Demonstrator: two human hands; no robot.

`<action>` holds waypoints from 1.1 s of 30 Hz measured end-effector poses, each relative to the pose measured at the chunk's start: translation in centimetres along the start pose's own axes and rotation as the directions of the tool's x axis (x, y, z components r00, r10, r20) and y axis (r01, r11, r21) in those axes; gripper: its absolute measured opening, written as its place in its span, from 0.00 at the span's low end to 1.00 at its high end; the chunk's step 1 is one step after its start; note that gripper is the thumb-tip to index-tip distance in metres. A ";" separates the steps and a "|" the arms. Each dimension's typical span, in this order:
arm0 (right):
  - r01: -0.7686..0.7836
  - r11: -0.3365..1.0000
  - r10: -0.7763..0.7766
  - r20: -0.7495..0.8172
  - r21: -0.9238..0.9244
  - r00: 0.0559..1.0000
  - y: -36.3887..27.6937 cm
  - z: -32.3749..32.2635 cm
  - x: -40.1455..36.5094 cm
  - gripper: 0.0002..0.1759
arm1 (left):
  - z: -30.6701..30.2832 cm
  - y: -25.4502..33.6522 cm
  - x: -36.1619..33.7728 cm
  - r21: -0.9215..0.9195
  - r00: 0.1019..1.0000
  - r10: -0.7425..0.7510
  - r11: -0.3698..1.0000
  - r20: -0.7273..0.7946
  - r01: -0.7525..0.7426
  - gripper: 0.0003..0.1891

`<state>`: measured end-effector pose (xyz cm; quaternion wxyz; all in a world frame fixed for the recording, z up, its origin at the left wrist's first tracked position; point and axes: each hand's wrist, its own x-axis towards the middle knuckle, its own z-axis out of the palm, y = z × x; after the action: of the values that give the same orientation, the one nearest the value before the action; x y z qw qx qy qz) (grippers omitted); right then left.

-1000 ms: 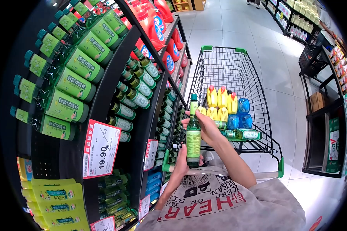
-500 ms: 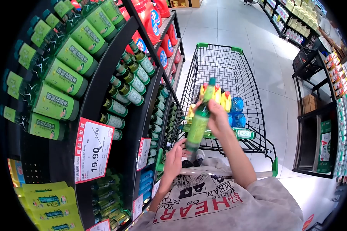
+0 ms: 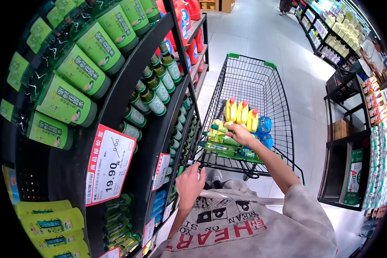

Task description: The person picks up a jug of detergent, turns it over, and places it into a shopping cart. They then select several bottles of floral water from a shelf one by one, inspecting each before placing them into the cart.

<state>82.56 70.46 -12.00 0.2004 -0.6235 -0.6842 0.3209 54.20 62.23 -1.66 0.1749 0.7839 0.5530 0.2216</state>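
A slim green bottle with a light-green label [image 3: 219,128] is held by the bent fingers of the right hand [image 3: 241,134], inside the cart; its narrow end is pointed out past the fingertips, to the left. The rest is covered by the hand, so how tightly the fingers are pressed cannot be told. Just below, green bottles [image 3: 223,148] are laid on their sides. Beyond the knuckles, yellow plastic jugs with red caps [image 3: 242,112] are lined up, with see-through blue containers [image 3: 265,124] beside them. All are held in a black wire shopping cart with green corners [image 3: 256,92]. Nothing is seen to be gripped by the left hand [image 3: 190,184]; its fingers are loosely curled and slightly parted near the cart's handle end. Farther left, large green-labelled bottles [image 3: 79,73] are displayed above a red-edged white price card [image 3: 112,163] marked 19.90.
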 end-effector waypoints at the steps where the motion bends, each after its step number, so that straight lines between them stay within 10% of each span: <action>1: -0.020 1.000 0.020 0.039 -0.017 0.999 0.3 0.7 0.1 0.19 | -0.2 0.1 0.0 0.005 1.000 -0.006 1.000 -0.004 0.006 0.09; 13: -0.159 0.913 0.255 0.221 -0.376 0.941 0.9 7.0 4.4 0.17 | -0.2 0.2 0.0 0.007 0.999 0.000 1.000 -0.047 0.001 0.07; 33: -0.120 0.929 0.178 0.138 -0.350 0.974 1.3 10.3 5.2 0.20 | -0.5 0.5 0.0 0.019 1.000 -0.018 1.000 0.012 0.018 0.07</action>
<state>75.84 73.64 -20.87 0.0070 -0.6698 -0.6942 0.2635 54.32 62.07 -1.00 0.1729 0.7819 0.5609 0.2102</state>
